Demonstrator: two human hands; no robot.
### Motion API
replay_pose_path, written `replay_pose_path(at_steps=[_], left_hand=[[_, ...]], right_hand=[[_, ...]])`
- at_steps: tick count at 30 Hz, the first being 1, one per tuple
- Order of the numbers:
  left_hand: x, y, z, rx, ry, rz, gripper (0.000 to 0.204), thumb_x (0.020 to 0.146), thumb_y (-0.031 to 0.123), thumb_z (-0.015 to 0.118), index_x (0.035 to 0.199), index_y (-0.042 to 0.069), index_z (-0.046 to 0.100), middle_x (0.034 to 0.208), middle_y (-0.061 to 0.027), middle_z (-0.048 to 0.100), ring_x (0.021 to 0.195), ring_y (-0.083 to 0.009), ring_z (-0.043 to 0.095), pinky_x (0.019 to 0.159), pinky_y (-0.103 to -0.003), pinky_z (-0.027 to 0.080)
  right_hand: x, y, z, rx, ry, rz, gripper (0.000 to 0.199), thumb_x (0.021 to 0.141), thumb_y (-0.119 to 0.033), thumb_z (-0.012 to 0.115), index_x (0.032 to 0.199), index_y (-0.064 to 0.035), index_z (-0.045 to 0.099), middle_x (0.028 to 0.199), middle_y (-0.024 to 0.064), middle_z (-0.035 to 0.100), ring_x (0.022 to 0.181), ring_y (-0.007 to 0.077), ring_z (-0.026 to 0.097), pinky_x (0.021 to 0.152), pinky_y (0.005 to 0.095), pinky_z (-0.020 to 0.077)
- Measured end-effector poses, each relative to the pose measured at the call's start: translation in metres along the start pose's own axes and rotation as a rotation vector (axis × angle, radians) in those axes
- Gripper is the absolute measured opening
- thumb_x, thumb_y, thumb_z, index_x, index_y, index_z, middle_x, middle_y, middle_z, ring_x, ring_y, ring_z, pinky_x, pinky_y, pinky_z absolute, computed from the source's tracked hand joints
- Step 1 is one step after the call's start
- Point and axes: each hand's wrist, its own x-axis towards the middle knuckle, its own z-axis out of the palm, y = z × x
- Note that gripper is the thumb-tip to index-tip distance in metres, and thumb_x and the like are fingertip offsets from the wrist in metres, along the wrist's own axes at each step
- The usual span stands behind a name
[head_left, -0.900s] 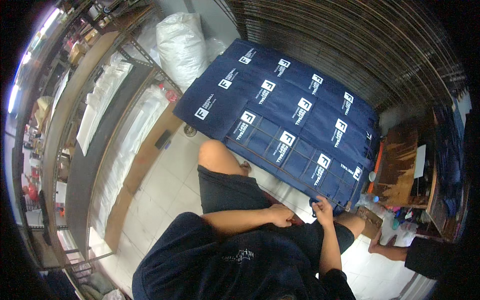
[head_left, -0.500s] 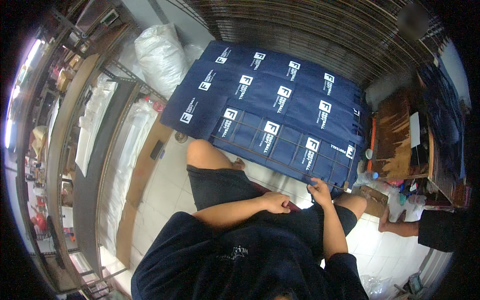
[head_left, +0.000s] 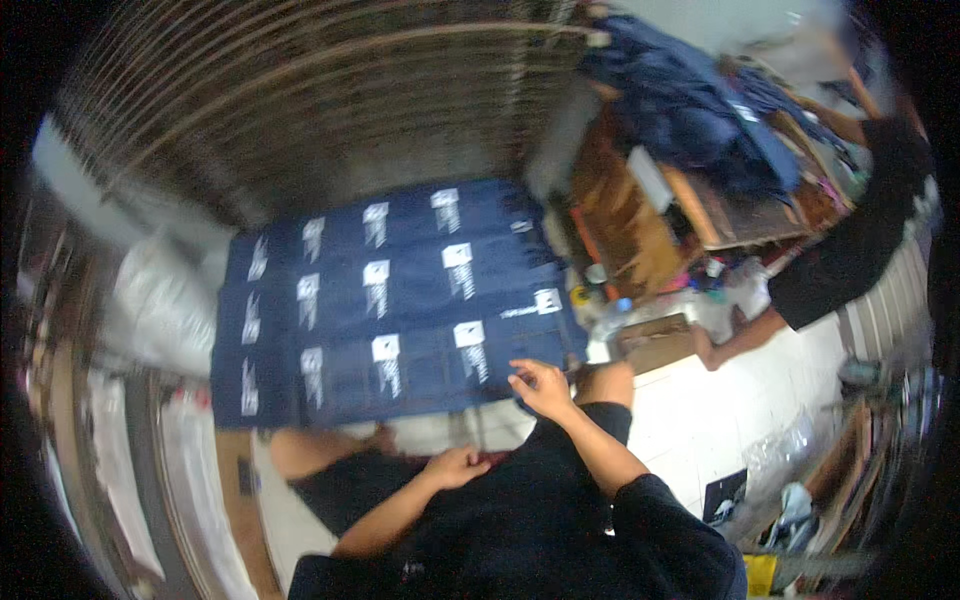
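Head has swung right: more of desk (head_left: 735,225) shows now, with heap of blue cloth (head_left: 680,115) on top and another person's black clothes (head_left: 850,265) beside it. Printed blue sheets (head_left: 420,300) still lie in rows on wire rack (head_left: 440,404), so none looks moved (picture is smeary). Right hand (head_left: 541,388) by rack's near edge, close to right corner: fingers half bent, nothing seen in them. Left hand (head_left: 458,468) at lap, loosely curled; cannot tell if holding anything.
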Motion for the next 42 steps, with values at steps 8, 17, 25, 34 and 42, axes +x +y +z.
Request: replay_pose_path(at_steps=[8,17,25,34,42], left_hand=[[0.001,-0.011,0.001,-0.069,0.048,-0.030,0.044,0.079,0.053,0.064,0.081,0.009,0.057,0.068,-0.0061,0.057,0.064,-0.0178,0.053,0.058,-0.034,0.044],[-0.005,0.017,-0.013,-0.071,0.186,0.022,0.043,0.078,0.051,0.065,0.083,0.009,0.056,0.064,-0.0080,0.059,0.060,-0.0210,0.057,0.056,-0.035,0.045],[0.013,0.189,-0.110,-0.156,0.510,0.712,0.070,0.071,0.037,0.078,0.124,0.004,0.046,0.105,-0.0127,0.057,0.093,-0.0243,0.059,0.082,-0.033,0.049],[-0.060,0.325,-0.167,-0.458,0.806,0.966,0.115,0.065,0.034,0.081,0.145,0.005,0.003,0.139,-0.0235,0.031,0.116,-0.0318,0.046,0.084,-0.039,0.048],[-0.088,0.292,-0.235,-0.373,1.211,0.897,0.031,0.082,0.014,0.057,0.108,-0.002,0.058,0.095,-0.0237,0.063,0.090,-0.0352,0.062,0.069,-0.040,0.049]], right_hand=[[0.090,-0.105,-0.331,-0.790,1.468,-0.376,0.040,0.073,-0.015,0.064,0.112,-0.0107,0.056,0.105,0.0102,0.057,0.096,0.0299,0.054,0.081,0.0421,0.0444],[0.103,-0.066,-0.467,-1.126,1.261,-0.051,0.016,0.079,-0.017,0.059,0.094,-0.0166,0.064,0.092,0.0048,0.060,0.095,0.0275,0.054,0.077,0.0395,0.0489],[0.102,-0.307,-0.410,-1.020,0.427,-0.492,0.030,0.067,-0.009,0.054,0.096,-0.0086,0.065,0.074,0.0207,0.063,0.074,0.0353,0.063,0.069,0.0411,0.0487],[0.124,-0.421,-0.281,-1.045,0.671,-0.487,0.031,0.065,-0.021,0.062,0.084,0.0026,0.065,0.085,0.0240,0.064,0.084,0.0394,0.064,0.078,0.0453,0.0520],[0.117,-0.482,-0.244,-0.782,0.551,-0.461,0.028,0.068,-0.023,0.062,0.083,-0.0001,0.068,0.082,0.0229,0.066,0.076,0.0340,0.066,0.073,0.0377,0.0534]])
